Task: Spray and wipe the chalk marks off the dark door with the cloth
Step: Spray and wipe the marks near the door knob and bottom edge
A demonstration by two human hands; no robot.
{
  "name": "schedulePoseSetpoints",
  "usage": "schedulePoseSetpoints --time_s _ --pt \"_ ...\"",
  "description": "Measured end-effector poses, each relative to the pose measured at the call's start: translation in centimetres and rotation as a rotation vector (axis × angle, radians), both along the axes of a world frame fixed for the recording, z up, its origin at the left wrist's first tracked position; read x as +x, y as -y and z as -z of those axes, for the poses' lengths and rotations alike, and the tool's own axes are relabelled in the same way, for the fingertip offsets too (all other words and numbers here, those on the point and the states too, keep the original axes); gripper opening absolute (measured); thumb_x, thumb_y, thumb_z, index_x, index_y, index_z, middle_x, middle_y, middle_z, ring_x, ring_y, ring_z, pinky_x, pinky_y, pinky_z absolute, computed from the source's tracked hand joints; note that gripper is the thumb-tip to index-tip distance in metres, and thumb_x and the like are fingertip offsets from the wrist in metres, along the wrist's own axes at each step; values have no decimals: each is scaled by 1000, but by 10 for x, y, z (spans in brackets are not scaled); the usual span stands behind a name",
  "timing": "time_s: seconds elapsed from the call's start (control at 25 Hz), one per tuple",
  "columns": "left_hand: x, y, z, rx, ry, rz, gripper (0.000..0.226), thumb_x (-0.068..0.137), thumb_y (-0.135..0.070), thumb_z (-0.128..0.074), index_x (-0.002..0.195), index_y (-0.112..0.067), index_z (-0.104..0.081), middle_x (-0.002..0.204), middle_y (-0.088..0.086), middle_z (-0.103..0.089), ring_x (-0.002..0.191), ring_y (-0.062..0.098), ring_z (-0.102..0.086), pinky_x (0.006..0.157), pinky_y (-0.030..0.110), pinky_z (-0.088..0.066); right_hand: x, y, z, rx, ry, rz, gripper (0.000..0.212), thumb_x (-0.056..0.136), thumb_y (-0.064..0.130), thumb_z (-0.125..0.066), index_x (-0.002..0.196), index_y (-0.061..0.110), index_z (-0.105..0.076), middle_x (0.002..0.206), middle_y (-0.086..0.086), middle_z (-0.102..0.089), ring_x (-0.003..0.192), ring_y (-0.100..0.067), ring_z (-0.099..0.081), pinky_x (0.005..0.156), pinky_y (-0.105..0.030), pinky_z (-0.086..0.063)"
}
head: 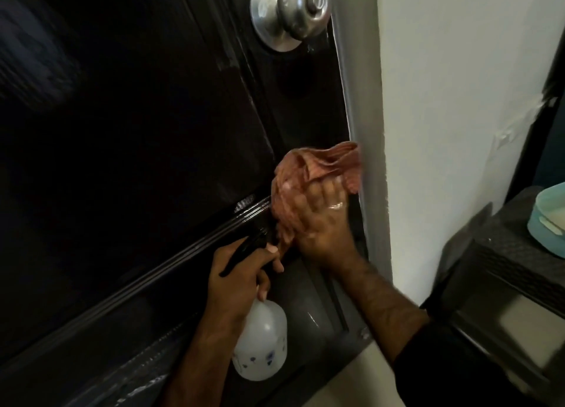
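- Right hand [318, 220] is bunching the crumpled pinkish-orange cloth [305, 177] against the dark glossy panelled door [137, 116]; its fingers are curled into the fabric, gripping it, fingertips pointing up toward the round brushed-metal doorknob [290, 10].
- Left hand [241, 278] is gripping the neck of the translucent white plastic spray bottle [263, 342], fingers wrapped round the black trigger head [244, 247], which is sitting just beside the cloth's lower edge.
- Faint pale chalk smears [244, 200] are showing on the ridged moulding just left of the right fingers; a further smear [227, 62] is lying well above them.
- Risk: the nozzle is sitting so near the cloth that a squeeze would probably be wetting fabric, not door.
- Risk: loose cloth is trailing past the fingertips toward the grey door frame [351, 100]; it could be snagging there.
- Risk: wet fingers could be slipping; the bunched cloth may be smearing chalk into the grooves.
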State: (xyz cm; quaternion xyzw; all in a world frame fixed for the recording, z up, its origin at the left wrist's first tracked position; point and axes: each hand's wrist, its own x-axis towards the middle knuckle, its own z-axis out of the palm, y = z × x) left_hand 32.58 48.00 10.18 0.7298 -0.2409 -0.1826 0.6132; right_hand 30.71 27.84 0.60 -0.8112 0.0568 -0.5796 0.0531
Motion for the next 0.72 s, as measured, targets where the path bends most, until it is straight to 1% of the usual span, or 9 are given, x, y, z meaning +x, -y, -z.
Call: schedulePoseSetpoints --time_s 0.04,0.12,0.2,0.28,0.32,0.4,0.52,0.6,0.72 --pt "1 -4 0 13 16 -9 22 94 -15 -72 100 6 -70 84 25 -70 47 19 -48 47 29 -40 3 24 5 91 65 74 73 104 41 -66 164 11 -38 178 -6 -7 161 -43 -18 128 -69 -10" --pt "6 -17 6 25 9 -40 23 94 -16 -72 101 5 -70 84 22 -71 49 19 -49 47 28 -41 0 17 32 556 145 83 71 110 38 -53 168 8 -26 178 -10 -12 161 -39 -23 131 -60 -15" --pt "9 -29 20 38 -29 -67 23 94 -17 -73 100 5 -70 84 21 -72 50 21 -49 47 28 -41 -10 -35 80 827 61 0 67 112 42 -41 170 34 -8 174 -15 -23 158 -36 -29 127 -61 -28" --pt "10 -40 35 64 -79 -108 21 94 -14 -72 97 7 -70 82 23 -71 49 22 -47 45 28 -39 -22 -93 116 764 -155 -223 59 110 32 -49 160 57 -29 155 -6 -52 142 -27 -52 112 -58 -49" --pt "9 -47 41 63 -107 -120 21 94 -11 -72 95 9 -69 80 26 -69 47 22 -46 44 28 -37 -33 -103 125 586 -266 -293 53 109 25 -53 153 53 -45 147 -1 -60 135 -26 -58 107 -54 -52" --pt "6 -61 48 46 -136 -124 18 94 -6 -69 88 11 -68 77 29 -67 44 22 -44 42 27 -35 -42 -84 119 296 -365 -156 44 105 23 -56 149 27 -58 150 -4 -59 135 -33 -59 113 -56 -45" --pt "11 -103 55 3 -193 -186 18 92 -5 -71 86 12 -67 72 21 -68 42 20 -43 42 27 -34 -23 -83 109 520 -187 30 55 104 28 -52 151 -1 -52 156 -22 -51 146 -42 -45 123 -66 -30" --pt "17 -131 58 14 -212 -136 27 91 -10 -75 81 12 -64 69 20 -65 43 20 -43 43 27 -35 -7 -134 115 699 -200 45 65 104 30 -48 156 -8 -40 163 -30 -39 155 -46 -31 126 -68 -25" --pt "34 -167 62 36 -199 -38 41 78 -24 -71 66 12 -54 58 20 -50 40 19 -38 46 27 -30 -9 -153 119 503 -294 5 63 103 28 -48 155 -8 -43 158 -31 -44 148 -51 -40 123 -66 -30"
